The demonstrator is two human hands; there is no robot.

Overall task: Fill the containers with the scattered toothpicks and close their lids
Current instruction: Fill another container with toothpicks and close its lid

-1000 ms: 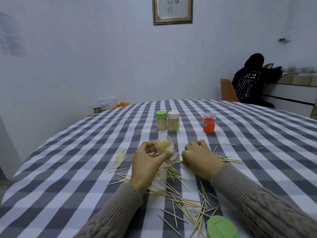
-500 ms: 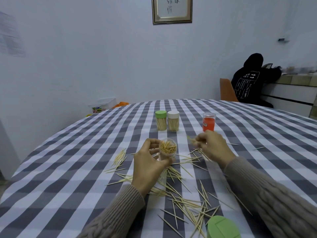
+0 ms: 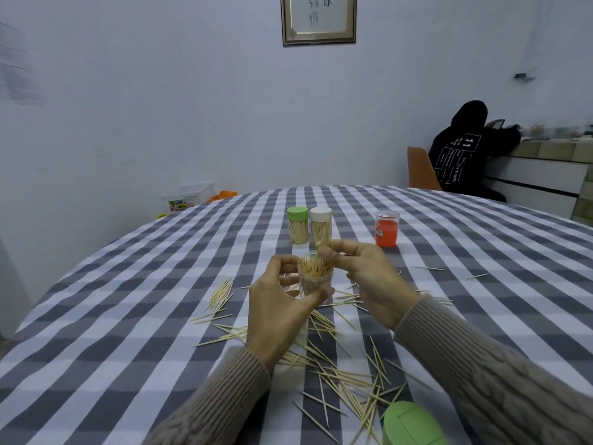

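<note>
Two hands: container (image 3: pixel 315 275) is gripped upright by left hand (image 3: pixel 278 311); toothpicks (image 3: pixel 324 239) are pinched by right hand (image 3: pixel 369 277) for insertion.
Lid: green lid (image 3: pixel 412 423) is left at 5 o'clock, for closing.

The left hand (image 3: pixel 278 313) is raised with its back toward the camera, thumb and fingers curled round an open clear container (image 3: pixel 315 279) and holding it upright. The right hand (image 3: pixel 365 277) sits just right of that container, palm turned left, its fingers (image 3: pixel 333 252) pinching a small bundle of toothpicks (image 3: pixel 324 241) above the container's mouth. Both forearms, in ribbed beige sleeves (image 3: pixel 500 377), reach in from the bottom edge toward the container.
</note>
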